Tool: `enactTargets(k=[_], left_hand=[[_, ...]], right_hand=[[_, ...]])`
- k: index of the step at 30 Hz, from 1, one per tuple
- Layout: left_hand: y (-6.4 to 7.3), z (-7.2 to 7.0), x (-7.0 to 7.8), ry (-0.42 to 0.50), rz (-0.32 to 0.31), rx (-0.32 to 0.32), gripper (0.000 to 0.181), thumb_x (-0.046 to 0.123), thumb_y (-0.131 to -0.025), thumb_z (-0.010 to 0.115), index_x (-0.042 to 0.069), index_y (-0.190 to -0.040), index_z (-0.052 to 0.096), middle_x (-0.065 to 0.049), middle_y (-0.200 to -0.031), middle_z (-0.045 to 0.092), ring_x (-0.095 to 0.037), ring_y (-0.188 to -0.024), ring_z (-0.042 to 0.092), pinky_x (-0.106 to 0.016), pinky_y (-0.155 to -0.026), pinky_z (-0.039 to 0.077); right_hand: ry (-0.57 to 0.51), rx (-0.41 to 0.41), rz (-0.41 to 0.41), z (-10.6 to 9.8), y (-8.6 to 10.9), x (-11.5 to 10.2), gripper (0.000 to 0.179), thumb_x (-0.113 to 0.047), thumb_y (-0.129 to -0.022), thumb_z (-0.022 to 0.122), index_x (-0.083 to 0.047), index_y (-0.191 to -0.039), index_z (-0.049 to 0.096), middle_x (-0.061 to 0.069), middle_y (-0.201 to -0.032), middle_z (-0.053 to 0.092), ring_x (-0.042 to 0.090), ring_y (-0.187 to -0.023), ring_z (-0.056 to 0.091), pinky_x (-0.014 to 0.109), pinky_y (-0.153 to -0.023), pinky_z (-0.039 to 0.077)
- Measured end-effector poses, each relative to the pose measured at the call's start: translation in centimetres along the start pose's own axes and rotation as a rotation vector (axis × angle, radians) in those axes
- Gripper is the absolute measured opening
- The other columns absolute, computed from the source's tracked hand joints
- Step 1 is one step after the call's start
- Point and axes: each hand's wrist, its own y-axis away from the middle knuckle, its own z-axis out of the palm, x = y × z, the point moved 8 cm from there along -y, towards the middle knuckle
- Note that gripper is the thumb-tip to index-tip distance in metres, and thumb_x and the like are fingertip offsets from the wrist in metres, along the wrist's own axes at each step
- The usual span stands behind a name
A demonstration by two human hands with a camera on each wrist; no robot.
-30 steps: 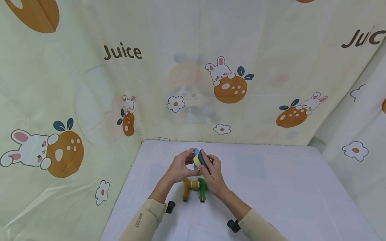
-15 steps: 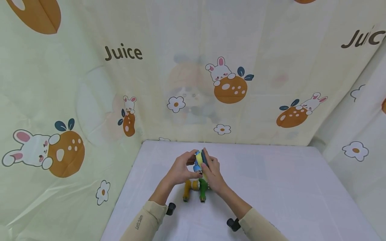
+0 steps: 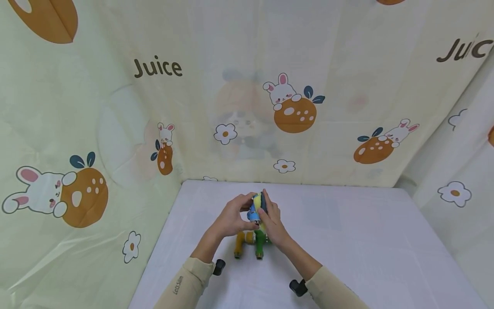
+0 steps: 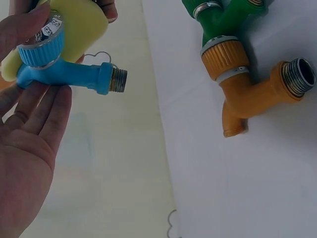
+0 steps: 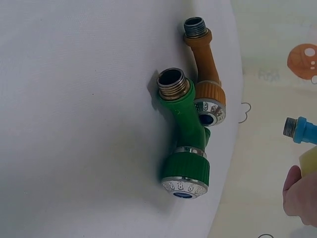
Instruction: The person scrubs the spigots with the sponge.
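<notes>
My left hand (image 3: 230,217) holds a blue tap (image 4: 74,74) by its body, fingers beneath and thumb over the chrome-capped knob. The tap's threaded end points right in the left wrist view. In my right hand (image 3: 274,222) is a sponge (image 4: 84,25), yellow on one side and dark on the other, its yellow side against the blue tap. Both hands are raised over the table behind two more taps. A green tap (image 5: 185,119) and an orange tap (image 5: 205,64) lie there side by side, the green one partly overlapped by my right hand in the head view.
A white cloth covers the table (image 3: 347,240). Behind it and at the sides hang curtains (image 3: 231,98) printed with rabbits, oranges and flowers. Dark wrist-mounted devices (image 3: 219,267) show below both forearms.
The sponge has turned more upright and shifted slightly right, so its dark side shows narrower. More of the blue tap now shows between the hands. The green and orange taps stay put.
</notes>
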Motion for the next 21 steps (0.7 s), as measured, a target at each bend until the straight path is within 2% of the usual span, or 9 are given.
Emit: enactTargets(k=[7,16,21], left_hand=[[0.07,0.39,0.21,-0.004,-0.008,-0.015,0.091,0.014,-0.076,0.095,0.033,-0.153,0.049,0.003,-0.125,0.061,-0.019,-0.125,0.065,-0.037,-0.112,0.05],[0.25,0.73,0.34,0.0,-0.014,-0.031,0.092,0.015,-0.076,0.095,0.037,-0.152,0.048,0.005,-0.123,0.06,-0.019,-0.126,0.064,-0.037,-0.113,0.05],[0.32,0.83,0.32,0.003,-0.02,-0.034,0.094,0.016,-0.076,0.095,0.035,-0.154,0.047,0.005,-0.123,0.06,-0.02,-0.127,0.064,-0.038,-0.113,0.049]], right_hand=[[-0.046,0.0,0.012,-0.04,-0.06,0.2,0.063,-0.046,-0.113,0.031,-0.034,-0.168,0.001,0.016,-0.162,0.02,0.033,-0.139,0.023,0.069,-0.115,0.027],[-0.062,0.009,0.045,-0.18,-0.03,0.46,0.064,-0.05,-0.113,0.027,-0.032,-0.168,0.001,0.017,-0.163,0.018,0.035,-0.14,0.023,0.073,-0.116,0.022],[-0.062,0.016,0.056,-0.18,-0.09,0.59,0.064,-0.052,-0.112,0.029,-0.034,-0.168,0.004,0.017,-0.161,0.02,0.035,-0.141,0.023,0.073,-0.117,0.023]])
